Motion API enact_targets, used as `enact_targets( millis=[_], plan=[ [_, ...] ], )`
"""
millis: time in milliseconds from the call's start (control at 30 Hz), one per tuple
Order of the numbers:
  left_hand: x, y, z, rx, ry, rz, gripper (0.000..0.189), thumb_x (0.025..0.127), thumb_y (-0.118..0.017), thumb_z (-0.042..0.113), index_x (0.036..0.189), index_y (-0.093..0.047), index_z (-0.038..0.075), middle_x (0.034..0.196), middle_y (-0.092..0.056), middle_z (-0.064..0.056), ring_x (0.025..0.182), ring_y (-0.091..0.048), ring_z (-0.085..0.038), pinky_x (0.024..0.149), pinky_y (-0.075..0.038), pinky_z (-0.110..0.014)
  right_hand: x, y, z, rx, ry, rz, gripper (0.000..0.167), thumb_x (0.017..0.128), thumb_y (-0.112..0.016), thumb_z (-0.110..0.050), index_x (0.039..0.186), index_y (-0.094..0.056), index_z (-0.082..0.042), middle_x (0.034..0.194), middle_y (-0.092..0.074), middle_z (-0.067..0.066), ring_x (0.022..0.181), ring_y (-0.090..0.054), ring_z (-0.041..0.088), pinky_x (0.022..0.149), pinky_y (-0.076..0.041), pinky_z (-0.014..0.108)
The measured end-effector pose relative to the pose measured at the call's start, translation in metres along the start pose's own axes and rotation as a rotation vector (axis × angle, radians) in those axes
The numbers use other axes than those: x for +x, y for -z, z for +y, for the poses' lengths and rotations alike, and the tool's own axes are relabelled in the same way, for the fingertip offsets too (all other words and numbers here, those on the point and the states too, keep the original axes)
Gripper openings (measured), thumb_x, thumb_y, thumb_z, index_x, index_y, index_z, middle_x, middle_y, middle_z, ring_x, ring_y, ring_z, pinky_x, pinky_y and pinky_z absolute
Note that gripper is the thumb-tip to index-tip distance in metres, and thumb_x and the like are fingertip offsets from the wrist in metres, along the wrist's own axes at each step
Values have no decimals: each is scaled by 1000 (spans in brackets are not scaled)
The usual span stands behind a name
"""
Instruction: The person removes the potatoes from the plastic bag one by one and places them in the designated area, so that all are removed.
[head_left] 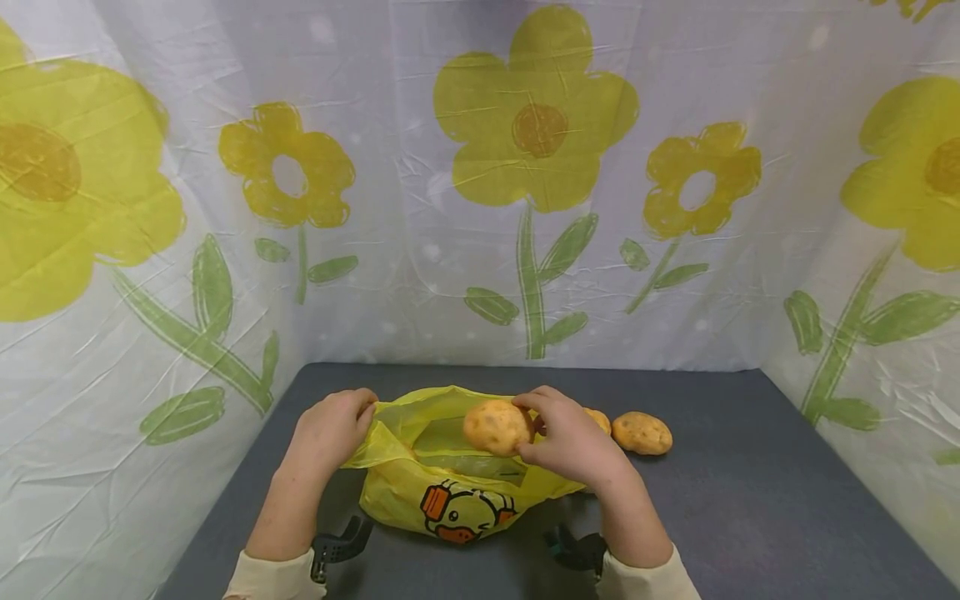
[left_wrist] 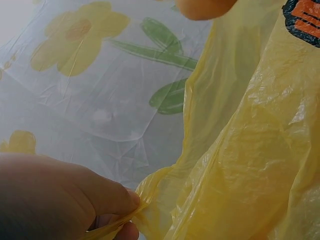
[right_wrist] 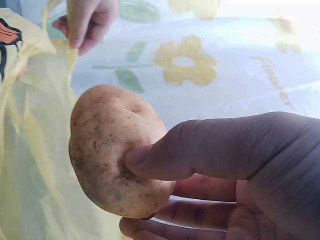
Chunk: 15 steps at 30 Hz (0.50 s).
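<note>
Fingers (head_left: pixel 528 402) of the right hand (head_left: pixel 577 437) grasp a potato (head_left: pixel 497 427), seen in the head view over the mouth of a yellow plastic bag (head_left: pixel 397 492). Left hand (head_left: pixel 326 433) has its fingers pinched on the bag's left rim. Bag sits on a dark counter (head_left: pixel 765 508), mouth spread, cartoon duck print (head_left: pixel 468 512) on the side nearest the person. Can't make out from here what lies deeper inside. Two more on the counter, right of the bag: a half-hidden potato (head_left: pixel 598 419) behind the right hand, and a far-right potato (head_left: pixel 642 433) just beside it, in full view. Cream sleeves (head_left: pixel 647 579) on both arms, dark clip-like pieces (head_left: pixel 345 542) at both wrists. White curtain (head_left: pixel 405 250) with yellow flowers, behind and along both sides.

Left wrist view: left thumb and fingertips clamped on the thin, bunched edge of the bag, low in frame. Crinkled bag wall fills the right side, bit of orange-and-black print in the upper corner. Rounded brownish shape (left_wrist: pixel 206 7) cut off at top, too little showing to tell what.

Right wrist view: thumb pressed on the potato's near face, other fingers behind and below, firm hold. Skin tan, dark specks, shallow dents. Bag on the left, washed-out; left hand upper left, pinching its edge. Slanted lettering (right_wrist: pixel 275 82) on the curtain beyond.
</note>
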<state>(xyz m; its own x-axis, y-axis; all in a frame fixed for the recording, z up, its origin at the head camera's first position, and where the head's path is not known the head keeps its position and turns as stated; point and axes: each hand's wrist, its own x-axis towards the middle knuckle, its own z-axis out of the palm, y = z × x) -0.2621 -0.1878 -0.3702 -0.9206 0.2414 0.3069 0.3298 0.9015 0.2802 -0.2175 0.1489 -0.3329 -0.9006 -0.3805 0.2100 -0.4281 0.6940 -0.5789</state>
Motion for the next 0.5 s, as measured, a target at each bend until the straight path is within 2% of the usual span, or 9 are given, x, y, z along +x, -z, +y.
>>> enact_targets(
  millis=[333,500],
  plan=[
    [0,0,1,0,-2,-5,21,102,-62,10,118,-74,3,112,-73,-14,97,-70,-34,76,-58,-51,-12,22,10,44,2,4,52,85,-82,-5,134,-65,-2,128,-60,7,98,-64,22,77,-57,34],
    [0,-1,0,0,-7,-3,22,103,-61,10,118,-74,3,112,-73,-14,97,-69,-34,75,-58,-50,-21,34,17,132,-34,-5,52,86,-82,-6,135,-64,0,128,-59,10,103,-65,28,78,-58,36]
  ],
)
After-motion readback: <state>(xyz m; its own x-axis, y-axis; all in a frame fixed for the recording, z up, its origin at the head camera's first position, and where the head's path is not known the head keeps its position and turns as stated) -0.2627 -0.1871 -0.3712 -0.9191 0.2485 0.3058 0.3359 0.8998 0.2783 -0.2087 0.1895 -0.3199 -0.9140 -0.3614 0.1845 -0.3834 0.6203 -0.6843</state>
